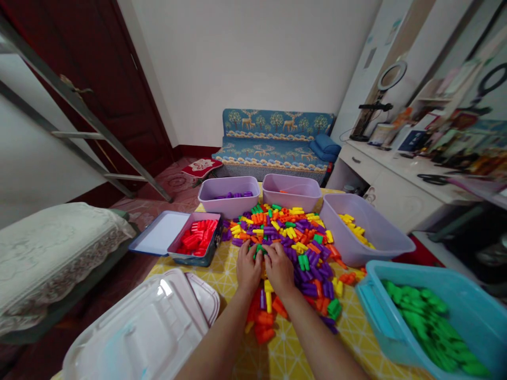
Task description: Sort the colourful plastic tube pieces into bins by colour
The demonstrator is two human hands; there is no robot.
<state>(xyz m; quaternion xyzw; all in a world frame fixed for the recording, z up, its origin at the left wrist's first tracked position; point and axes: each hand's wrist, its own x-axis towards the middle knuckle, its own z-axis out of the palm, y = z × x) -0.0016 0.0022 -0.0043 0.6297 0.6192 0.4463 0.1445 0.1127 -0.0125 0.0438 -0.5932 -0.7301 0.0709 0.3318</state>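
Observation:
My left hand (249, 266) and my right hand (279, 268) meet over a spread of coloured plastic toy pieces. Between their curled fingertips is a bit of green plastic (259, 249), partly hidden by the fingers; both hands appear to grip it. Around them lies a loose pile of purple, orange, yellow and green pieces (312, 264). Red-orange pieces (263, 324) lie between my forearms. To the left, an open tin (204, 259) holds red pieces (198, 236).
Lilac tubs stand behind the pile: one with purple pieces (222, 207), another (291, 199) nearly bare. A lilac tub (390, 244) at right holds yellow pieces. Nearer, a blue tub (372, 306) holds green ones. White lids (138, 327) lie front left on the yellow tablecloth (227, 264).

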